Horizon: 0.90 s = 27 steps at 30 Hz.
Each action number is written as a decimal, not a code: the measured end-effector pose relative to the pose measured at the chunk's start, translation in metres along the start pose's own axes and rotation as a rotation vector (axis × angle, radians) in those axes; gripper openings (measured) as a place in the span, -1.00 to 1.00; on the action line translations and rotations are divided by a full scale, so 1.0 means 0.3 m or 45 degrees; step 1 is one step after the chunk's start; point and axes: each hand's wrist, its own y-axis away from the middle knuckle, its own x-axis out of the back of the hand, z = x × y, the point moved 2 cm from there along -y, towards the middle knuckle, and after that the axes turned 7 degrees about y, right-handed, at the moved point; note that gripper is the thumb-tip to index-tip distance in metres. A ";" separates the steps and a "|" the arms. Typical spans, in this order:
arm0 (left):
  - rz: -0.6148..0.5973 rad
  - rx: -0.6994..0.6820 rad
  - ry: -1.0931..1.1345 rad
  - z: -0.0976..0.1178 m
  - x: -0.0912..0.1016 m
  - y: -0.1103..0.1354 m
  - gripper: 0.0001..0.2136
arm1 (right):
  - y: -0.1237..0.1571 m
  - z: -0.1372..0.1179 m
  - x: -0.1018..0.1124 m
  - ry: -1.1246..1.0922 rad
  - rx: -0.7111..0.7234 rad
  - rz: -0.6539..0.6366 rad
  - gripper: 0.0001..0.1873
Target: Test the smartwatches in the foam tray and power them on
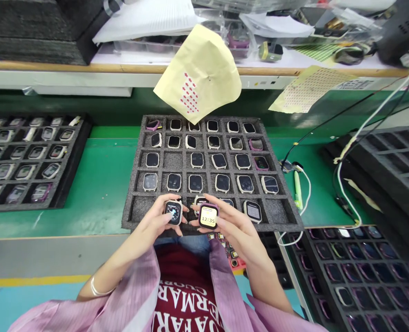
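My left hand (161,216) is closed round a silver smartwatch (173,212) with a dark lit dial, the thumb lying on its screen. In my right hand (230,220) is a purple smartwatch (208,216) whose bright yellow screen reads 12:35. Both watches are held side by side over the front row of a grey foam tray (172,162). Strapless watches, mostly silver with dark screens, fill most of its compartments. One silver watch (252,211) with lit text lies right of my right hand. Another, partly hidden, sits behind the purple one.
Another foam tray of watches (83,133) stands at the left. Stacked trays (380,152) and a tray of dark watches (308,240) are at the right. A white cable (358,133) hangs there. Yellow paper (207,60) droops from the shelf over the tray's back edge.
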 end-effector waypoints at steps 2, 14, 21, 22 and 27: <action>0.001 0.047 0.050 0.005 0.000 0.005 -0.68 | -0.002 0.005 0.005 -0.006 0.037 0.030 -0.53; -0.054 0.056 0.039 0.009 -0.017 0.001 -0.58 | -0.007 0.023 -0.004 0.062 0.132 0.131 -0.54; -0.101 0.026 0.003 -0.002 -0.012 0.000 -0.60 | -0.005 0.019 -0.011 0.121 0.112 0.216 -0.55; -0.106 0.023 -0.007 -0.002 -0.013 0.000 -0.60 | -0.005 0.017 -0.015 0.139 0.113 0.239 -0.56; -0.096 0.007 -0.056 0.005 -0.019 -0.002 -0.66 | -0.001 0.014 -0.021 0.197 0.106 0.254 -0.58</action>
